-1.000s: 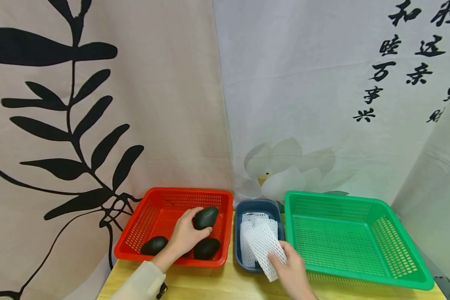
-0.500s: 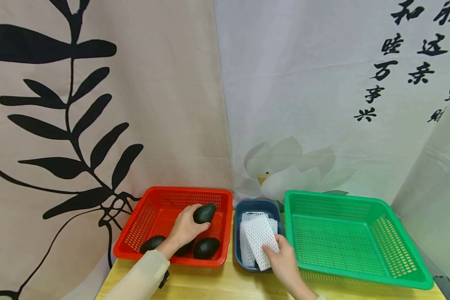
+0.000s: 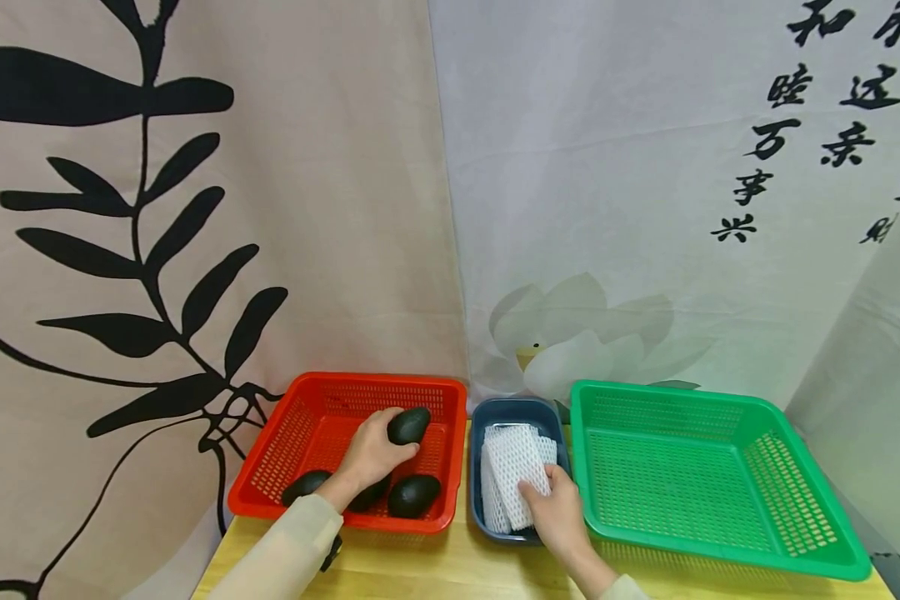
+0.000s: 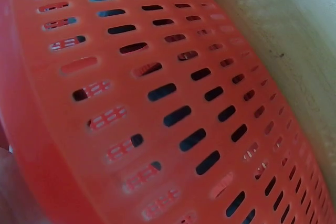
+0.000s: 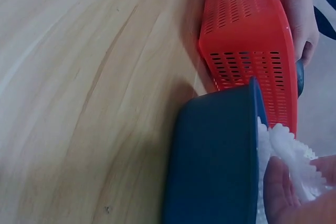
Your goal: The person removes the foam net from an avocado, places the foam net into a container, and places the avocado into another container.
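My left hand (image 3: 371,454) holds a dark avocado (image 3: 409,426) over the right part of the red basket (image 3: 322,521). Below it lie several more avocados, one at the right (image 3: 414,497) and another partly behind the wrist (image 3: 305,486). My right hand (image 3: 558,510) pinches a white foam net sleeve (image 3: 516,467) between thumb and fingers, above other sleeves in the small blue bin (image 3: 482,517). In the right wrist view the thumb and fingers (image 5: 278,187) close on the sleeve's edge. The left wrist view shows mostly the red basket wall (image 4: 157,103).
To the right of the blue bin stands a green basket (image 3: 720,546) with nothing in it. All the containers rest on a wooden table (image 3: 397,567). A printed curtain (image 3: 345,208) hangs right behind them.
My right hand has shifted left and away from me, bringing the foam sleeve over the blue bin. My left hand, still gripping the avocado, has moved slightly left and lower.
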A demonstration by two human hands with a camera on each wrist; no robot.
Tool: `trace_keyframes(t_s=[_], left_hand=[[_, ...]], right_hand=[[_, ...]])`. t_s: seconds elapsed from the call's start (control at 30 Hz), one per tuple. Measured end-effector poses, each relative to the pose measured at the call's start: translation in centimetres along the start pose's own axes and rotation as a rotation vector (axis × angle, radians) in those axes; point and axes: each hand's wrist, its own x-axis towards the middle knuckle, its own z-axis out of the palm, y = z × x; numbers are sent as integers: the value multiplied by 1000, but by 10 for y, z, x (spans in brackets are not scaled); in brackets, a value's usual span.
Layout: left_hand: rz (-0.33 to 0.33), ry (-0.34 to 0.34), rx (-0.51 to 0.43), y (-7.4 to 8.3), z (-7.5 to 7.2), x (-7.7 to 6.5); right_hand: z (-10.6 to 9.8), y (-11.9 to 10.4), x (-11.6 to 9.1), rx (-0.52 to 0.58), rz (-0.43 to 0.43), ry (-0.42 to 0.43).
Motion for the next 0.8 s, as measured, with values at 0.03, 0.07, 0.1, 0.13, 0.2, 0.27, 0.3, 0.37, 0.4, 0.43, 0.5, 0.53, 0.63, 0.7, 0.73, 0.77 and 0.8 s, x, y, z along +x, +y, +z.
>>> trace_keyframes(t_s=[0.03, 0.07, 0.1, 0.13, 0.2, 0.27, 0.3, 0.37, 0.4, 0.43, 0.5, 0.53, 0.63, 0.7, 0.73, 0.77, 0.8], left_hand=[[-1, 0, 2, 0, 1, 0], [1, 0, 4, -1, 1, 1], [1, -1, 5, -2, 2, 1], [6, 0, 8, -2, 3, 1], [2, -5, 9, -2, 3, 1], [7, -8, 11, -2, 4, 1], [5, -9, 10, -2, 4, 1], [3, -15, 11, -2, 5, 1], [4, -18, 12, -2, 6, 0], [7, -20, 13, -2, 6, 0], [5, -23, 14, -1, 7, 1], [6, -25, 13, -1, 7, 1], [7, -24, 11, -2, 8, 1], [12, -23, 15, -2, 8, 2], [15, -22, 17, -3, 8, 2], [15, -23, 23, -3, 8, 2], [16, -23, 27, -3, 8, 2]], right_hand=[[0, 1, 1, -9, -2, 7], [1, 2, 2, -22, -7, 16], [2, 4, 2, -40, -16, 28], [2, 6, 3, -68, -31, 43], [4, 8, 4, -118, -53, 76], [6, 9, 4, -174, -79, 107], [7, 9, 4, -201, -94, 119], [8, 9, 4, -241, -120, 139], [9, 8, 3, -258, -135, 144], [10, 8, 3, -272, -148, 149], [11, 9, 2, -303, -184, 163], [11, 9, 2, -316, -207, 170], [12, 12, 1, -348, -300, 194], [12, 14, 1, -369, -382, 211], [12, 15, 1, -380, -417, 214], [12, 15, 0, -392, -451, 217], [12, 15, 0, -408, -484, 217]])
